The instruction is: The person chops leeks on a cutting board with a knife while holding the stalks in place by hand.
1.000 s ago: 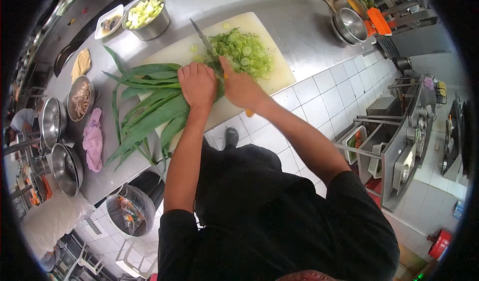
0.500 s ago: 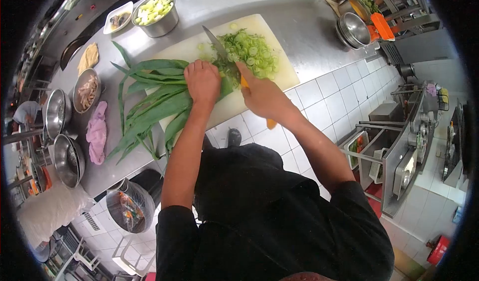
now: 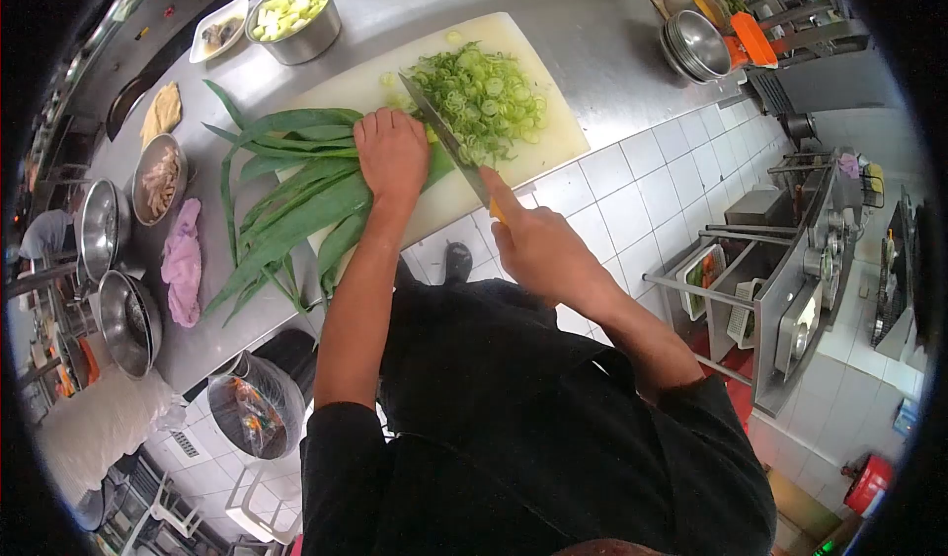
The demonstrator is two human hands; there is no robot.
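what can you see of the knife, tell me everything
The kitchen knife has a long, grey, metal-looking blade tapering to a point, and a yellow-orange handle mostly hidden in the right hand. It slants across the off-white cutting board, tip away from the person and toward the left, between the left hand and the pile of sliced greens. Slices seem to touch the blade; whether its edge meets the board is unclear.

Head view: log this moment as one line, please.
left hand: on green leaves | right hand: grip on knife | blade: between green leaves and sliced greens | cutting board: under sliced greens
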